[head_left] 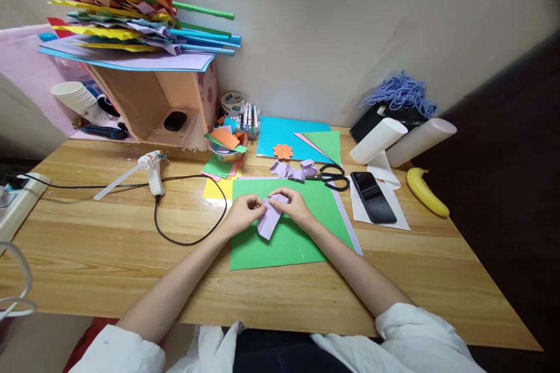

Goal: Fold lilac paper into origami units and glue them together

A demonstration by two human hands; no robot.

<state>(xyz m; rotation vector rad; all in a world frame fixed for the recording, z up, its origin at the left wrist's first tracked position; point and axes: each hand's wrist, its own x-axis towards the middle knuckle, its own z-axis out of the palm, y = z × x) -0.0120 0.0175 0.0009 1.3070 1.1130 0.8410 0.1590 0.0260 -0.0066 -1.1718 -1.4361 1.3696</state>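
Note:
Both hands hold a folded piece of lilac paper (270, 222) over a green sheet (280, 253). My left hand (244, 213) pinches its left edge between thumb and fingers. At the upper right edge, my right hand (295, 207) grips the same paper, its fingers curled behind it. Just beyond the hands lie crumpled lilac paper cut-outs (295, 171), beside black-handled scissors (335, 176). An orange paper flower (283, 151) rests on a blue sheet (280, 131) farther back.
Left stand a glue gun (154, 172) with a looping cord and a cardboard box (144, 93) topped with paper flowers (118, 11). A bowl of paper scraps (226, 143) is behind the hands. Rightward are a phone (373, 197), paper rolls (378, 140) and a banana (427, 192).

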